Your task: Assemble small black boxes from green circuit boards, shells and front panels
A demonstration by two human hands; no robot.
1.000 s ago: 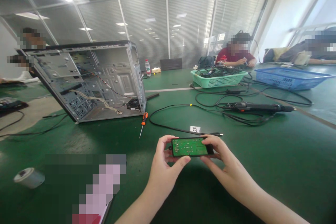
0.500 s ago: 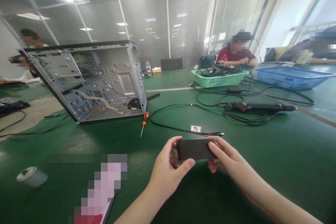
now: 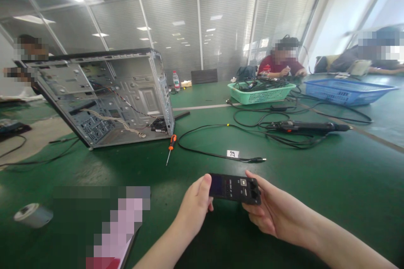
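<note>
A small black rectangular device (image 3: 234,187) is held above the green table, its face with a dark screen, white markings and a square port turned towards me. My left hand (image 3: 198,199) grips its left end, thumb on top near the screen. Round the right end close the fingers of my right hand (image 3: 263,210), partly hidden behind the device. Beyond the device lies a black cable (image 3: 202,150) whose plug end points right, beside a white label marked 28 (image 3: 232,154). An orange-handled screwdriver (image 3: 172,143) rests to the left of the cable.
An open computer case (image 3: 145,96) stands at the left. A metal cylinder (image 3: 34,215) lies front left. Further right are a black electric screwdriver (image 3: 309,127), a green basket (image 3: 261,95) of cables and a blue basket (image 3: 350,93). People sit at the far right; another is far left.
The device has been turned from its plain dark side to the face with screen and port. My left thumb has moved onto its left end, and my right thumb has left the face.
</note>
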